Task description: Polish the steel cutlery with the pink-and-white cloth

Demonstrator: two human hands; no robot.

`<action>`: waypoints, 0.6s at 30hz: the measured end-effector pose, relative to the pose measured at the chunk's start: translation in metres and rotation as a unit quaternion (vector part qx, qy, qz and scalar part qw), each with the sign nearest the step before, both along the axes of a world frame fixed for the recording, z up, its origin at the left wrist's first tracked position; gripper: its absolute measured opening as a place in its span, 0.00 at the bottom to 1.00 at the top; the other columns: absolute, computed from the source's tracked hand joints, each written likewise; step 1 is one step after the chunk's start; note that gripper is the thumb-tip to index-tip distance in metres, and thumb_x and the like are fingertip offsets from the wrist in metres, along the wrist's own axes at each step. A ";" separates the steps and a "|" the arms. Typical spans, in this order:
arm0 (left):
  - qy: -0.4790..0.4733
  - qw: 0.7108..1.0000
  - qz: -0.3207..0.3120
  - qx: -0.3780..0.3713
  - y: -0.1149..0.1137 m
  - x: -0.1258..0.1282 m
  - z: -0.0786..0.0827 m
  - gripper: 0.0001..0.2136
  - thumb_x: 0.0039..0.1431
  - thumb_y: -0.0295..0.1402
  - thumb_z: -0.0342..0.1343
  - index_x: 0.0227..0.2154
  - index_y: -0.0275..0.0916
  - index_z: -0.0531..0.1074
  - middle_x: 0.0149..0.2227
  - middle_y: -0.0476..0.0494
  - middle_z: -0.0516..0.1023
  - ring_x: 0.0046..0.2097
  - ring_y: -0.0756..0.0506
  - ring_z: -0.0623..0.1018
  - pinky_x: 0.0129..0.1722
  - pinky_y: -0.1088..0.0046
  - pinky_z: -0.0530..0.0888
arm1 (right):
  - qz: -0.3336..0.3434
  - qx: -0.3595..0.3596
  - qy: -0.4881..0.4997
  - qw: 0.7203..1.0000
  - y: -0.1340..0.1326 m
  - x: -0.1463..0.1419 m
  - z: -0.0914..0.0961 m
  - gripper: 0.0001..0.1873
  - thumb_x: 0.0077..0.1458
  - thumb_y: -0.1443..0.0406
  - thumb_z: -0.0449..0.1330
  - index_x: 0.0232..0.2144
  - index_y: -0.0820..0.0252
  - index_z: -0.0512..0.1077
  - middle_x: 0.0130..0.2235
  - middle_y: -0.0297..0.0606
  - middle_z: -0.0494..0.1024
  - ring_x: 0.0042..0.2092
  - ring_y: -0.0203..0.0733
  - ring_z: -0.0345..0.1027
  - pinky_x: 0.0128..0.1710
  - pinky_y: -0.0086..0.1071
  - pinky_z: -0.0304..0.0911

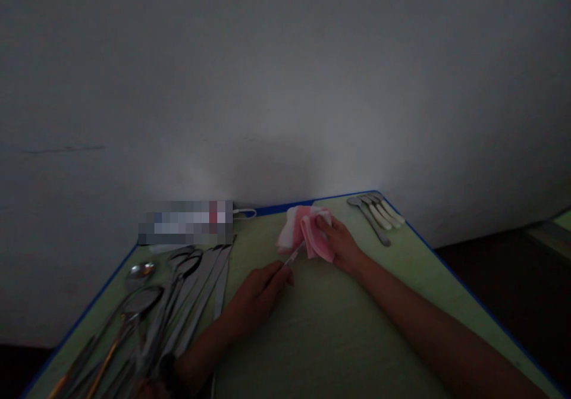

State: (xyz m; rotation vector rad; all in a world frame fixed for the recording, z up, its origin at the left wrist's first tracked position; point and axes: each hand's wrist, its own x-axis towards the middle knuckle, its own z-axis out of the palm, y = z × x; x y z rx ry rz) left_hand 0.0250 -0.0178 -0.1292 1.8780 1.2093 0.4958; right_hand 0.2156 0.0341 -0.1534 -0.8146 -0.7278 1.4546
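Near the middle of the table, my left hand (267, 289) is closed around the handle of a slim metal piece of cutlery (292, 258). The cutlery's far end goes into the folds of a pink and white cloth (297, 226), so its kind is hidden. My right hand (341, 241) grips that cloth from the right, thumb on top, wrapping it about the far end. To the left of my left hand lies a spread of metal spoons (143, 297), ladles and long flat utensils (219, 289).
At the far right corner, several spoons lie side by side: one all metal (373, 223), others with cream handles (383, 216). A blurred-out box-like object (185, 223) with a white cable (245, 211) stands at the back left. The green table (339, 333) has a blue edge and meets a grey wall.
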 end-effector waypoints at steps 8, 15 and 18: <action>0.024 0.999 -0.024 0.030 -0.002 -0.001 0.002 0.17 0.61 0.41 0.39 0.26 0.39 0.67 0.21 0.52 0.66 0.26 0.49 0.68 0.26 0.77 0.62 | 0.007 0.008 -0.068 0.998 -0.001 0.004 -0.001 0.13 0.41 0.58 0.65 0.29 0.60 0.71 0.29 0.33 0.76 0.29 0.35 0.67 0.30 0.28 0.62; 0.035 0.998 -0.022 0.046 -0.001 0.000 0.002 0.16 0.61 0.40 0.40 0.25 0.39 0.67 0.23 0.51 0.69 0.28 0.48 0.69 0.29 0.76 0.63 | 0.066 0.003 -0.014 0.998 -0.005 0.004 0.004 0.14 0.42 0.59 0.64 0.32 0.60 0.70 0.31 0.35 0.77 0.31 0.38 0.70 0.34 0.33 0.65; 0.033 0.998 -0.026 0.048 -0.001 -0.001 0.002 0.16 0.61 0.40 0.40 0.26 0.39 0.68 0.24 0.51 0.69 0.29 0.48 0.70 0.30 0.75 0.64 | 0.088 0.004 0.012 0.996 -0.005 0.006 0.003 0.15 0.41 0.62 0.66 0.33 0.60 0.70 0.32 0.34 0.77 0.31 0.36 0.70 0.37 0.33 0.66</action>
